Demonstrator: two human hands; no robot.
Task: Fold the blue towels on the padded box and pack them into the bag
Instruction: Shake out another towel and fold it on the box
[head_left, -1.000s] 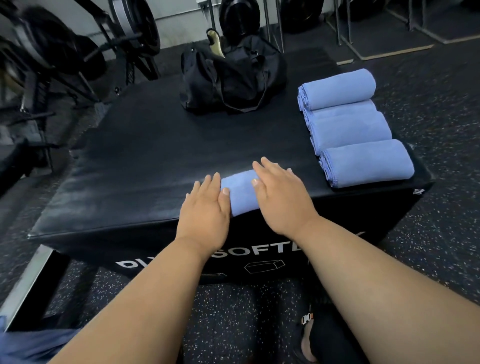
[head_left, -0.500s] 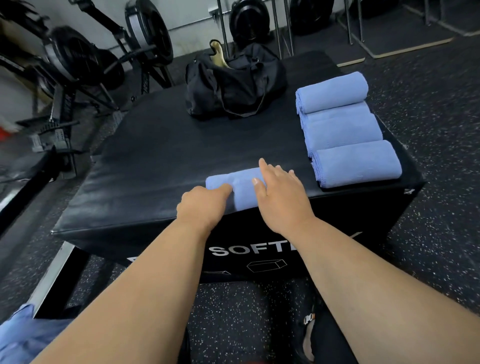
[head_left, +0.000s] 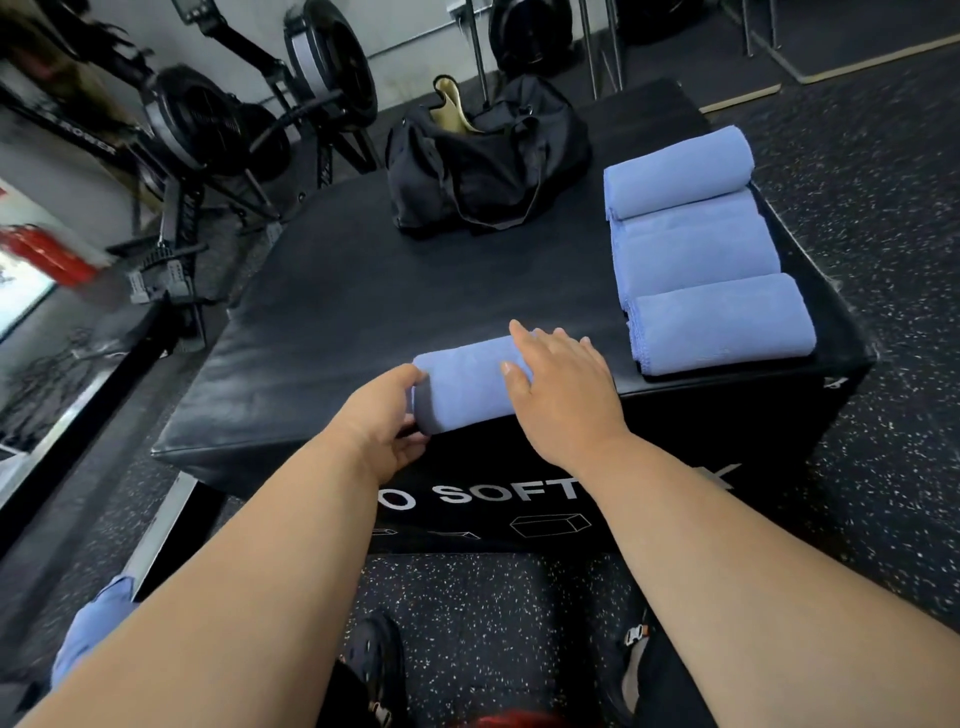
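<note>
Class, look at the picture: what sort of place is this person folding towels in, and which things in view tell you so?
Most likely a gym. Rowing machines stand at the back left, the floor is speckled rubber matting, and the towels lie on a padded jump box beside a black duffel bag.

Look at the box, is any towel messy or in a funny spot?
Mostly tidy. The rolled towel under both hands sits at the near edge of the padded box, its end bulging slightly over. A loose blue towel shows low at the left, off the box. The finished towels lie neatly in a row on the right.
</note>
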